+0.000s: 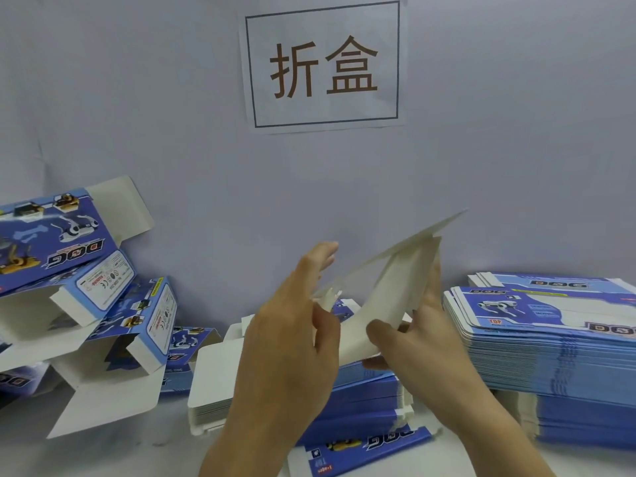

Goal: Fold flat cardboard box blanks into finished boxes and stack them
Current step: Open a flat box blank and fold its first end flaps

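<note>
Your left hand [292,325] and right hand [413,335] both grip a half-opened white cardboard box blank [385,287], held above the blue stack of flat blanks [364,390] on the worktop [165,452].

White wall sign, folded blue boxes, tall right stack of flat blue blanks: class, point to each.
White wall sign [323,65]: head view, printed centre.
Folded blue boxes [51,242]: head view, top box's printed face.
Tall right stack of flat blue blanks [557,359]: head view, layered front edge.
</note>
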Tool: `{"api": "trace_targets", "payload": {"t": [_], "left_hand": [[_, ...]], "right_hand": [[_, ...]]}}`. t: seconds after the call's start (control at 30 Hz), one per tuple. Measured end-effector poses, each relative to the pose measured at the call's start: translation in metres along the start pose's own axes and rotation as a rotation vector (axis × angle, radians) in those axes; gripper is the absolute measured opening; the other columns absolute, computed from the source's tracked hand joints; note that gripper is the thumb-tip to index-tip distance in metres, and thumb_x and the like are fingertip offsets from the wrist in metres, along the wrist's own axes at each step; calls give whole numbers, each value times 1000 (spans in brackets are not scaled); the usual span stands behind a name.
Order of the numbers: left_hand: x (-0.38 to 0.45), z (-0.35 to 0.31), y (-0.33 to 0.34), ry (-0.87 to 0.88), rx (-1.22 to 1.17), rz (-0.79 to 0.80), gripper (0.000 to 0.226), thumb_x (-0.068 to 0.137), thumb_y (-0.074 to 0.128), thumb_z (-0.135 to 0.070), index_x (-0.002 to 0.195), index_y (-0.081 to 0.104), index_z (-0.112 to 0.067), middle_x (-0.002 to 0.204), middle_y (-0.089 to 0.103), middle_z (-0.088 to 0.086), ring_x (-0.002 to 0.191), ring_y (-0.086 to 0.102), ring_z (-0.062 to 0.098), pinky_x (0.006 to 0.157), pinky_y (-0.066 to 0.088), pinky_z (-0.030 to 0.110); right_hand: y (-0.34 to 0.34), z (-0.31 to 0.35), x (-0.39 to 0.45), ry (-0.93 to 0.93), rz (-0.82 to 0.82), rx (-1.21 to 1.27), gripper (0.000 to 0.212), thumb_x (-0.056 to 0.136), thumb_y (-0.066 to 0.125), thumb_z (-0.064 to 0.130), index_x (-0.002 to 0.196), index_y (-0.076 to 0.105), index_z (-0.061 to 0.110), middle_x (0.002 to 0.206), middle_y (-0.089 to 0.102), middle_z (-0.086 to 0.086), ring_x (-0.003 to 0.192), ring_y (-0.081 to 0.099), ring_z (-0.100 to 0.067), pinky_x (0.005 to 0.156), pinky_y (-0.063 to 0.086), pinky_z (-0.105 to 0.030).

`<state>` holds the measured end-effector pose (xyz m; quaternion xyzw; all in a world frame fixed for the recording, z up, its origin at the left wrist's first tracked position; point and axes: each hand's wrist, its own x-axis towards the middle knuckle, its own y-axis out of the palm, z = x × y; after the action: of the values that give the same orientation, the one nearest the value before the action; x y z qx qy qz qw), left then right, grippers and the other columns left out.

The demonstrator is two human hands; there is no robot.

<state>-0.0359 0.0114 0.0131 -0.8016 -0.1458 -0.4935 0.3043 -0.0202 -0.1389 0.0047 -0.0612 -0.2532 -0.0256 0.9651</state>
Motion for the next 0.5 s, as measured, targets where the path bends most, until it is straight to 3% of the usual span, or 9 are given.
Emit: {"api": "trace_targets", "payload": {"t": [0.03, 0.1, 0.2, 0.27, 0.33, 0.43, 0.5], "left_hand": [[0, 1, 1, -7, -20, -18, 54, 92, 41, -14, 135, 41, -48, 113, 59, -34, 84, 59, -4, 65, 45, 9], [-1, 5, 3, -38, -58, -68, 49, 97, 41, -12, 130, 41, -48, 82, 58, -32, 61, 53, -5, 51, 34, 4], [1, 9, 1, -85, -46, -226, 38, 101, 45, 1, 126, 51, -26, 59, 50, -18, 48, 46, -1, 42, 27, 5], [3, 11, -3, -133, -22, -332, 24, 100, 49, 5, 107, 55, -16, 60, 48, -17, 55, 50, -4, 44, 32, 8], [7, 12, -6, -202, -70, -393, 25, 99, 52, 2, 90, 52, -21, 67, 56, -20, 62, 52, -4, 49, 36, 9], [10, 8, -15, -185, -200, -323, 14, 97, 60, -9, 99, 63, -23, 84, 60, -41, 77, 60, -12, 57, 41, 2], [10, 5, -24, -214, -578, -140, 23, 94, 67, -19, 103, 65, -40, 95, 73, -26, 86, 70, -2, 65, 51, 10]], "right_hand": [[-1, 2, -1, -20, 3, -31, 117, 82, 61, -8, 137, 2, 77, 132, 53, 16, 80, 74, -20, 54, 61, -35], [-2, 6, -3, -53, 11, -69, 115, 80, 63, -4, 130, 5, 82, 137, 45, 15, 83, 73, -18, 57, 61, -33], [-7, 11, -6, -166, -17, -176, 86, 68, 64, 19, 120, 19, 71, 131, 41, 20, 107, 60, -5, 78, 55, -21], [-11, 16, -9, -224, -9, -248, 74, 63, 60, 26, 120, 25, 58, 128, 41, 22, 115, 48, 1, 80, 45, -7], [-11, 19, -11, -273, 35, -227, 72, 64, 60, 22, 124, 30, 47, 125, 50, 23, 110, 53, 0, 80, 43, -3], [-9, 25, -11, -330, 7, -182, 64, 67, 59, 19, 122, 37, 45, 124, 56, 12, 105, 61, -7, 78, 50, -11], [-12, 30, -10, -301, -73, -121, 50, 67, 58, 23, 109, 39, 43, 118, 57, 1, 100, 61, -11, 72, 49, -12]]}}
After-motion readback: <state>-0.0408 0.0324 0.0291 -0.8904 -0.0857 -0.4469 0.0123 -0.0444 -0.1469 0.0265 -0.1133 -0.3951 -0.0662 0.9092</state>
